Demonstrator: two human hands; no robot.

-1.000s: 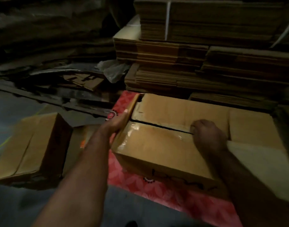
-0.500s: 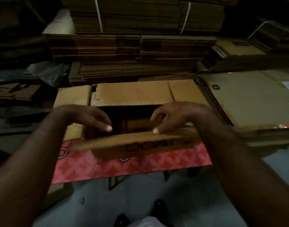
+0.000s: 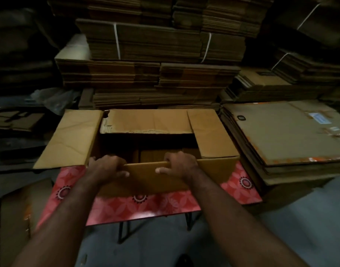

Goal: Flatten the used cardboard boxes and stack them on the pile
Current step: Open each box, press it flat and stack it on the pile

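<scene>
Cardboard box stands open on the red patterned table, its flaps spread toward the far edge. Both hands grip its near wall from above: left hand toward the left corner, right hand near the middle. A flat pile lies just right.

Box top now stands open, flaps splayed outward; left hand and right hand now grip the near wall's rim.
</scene>
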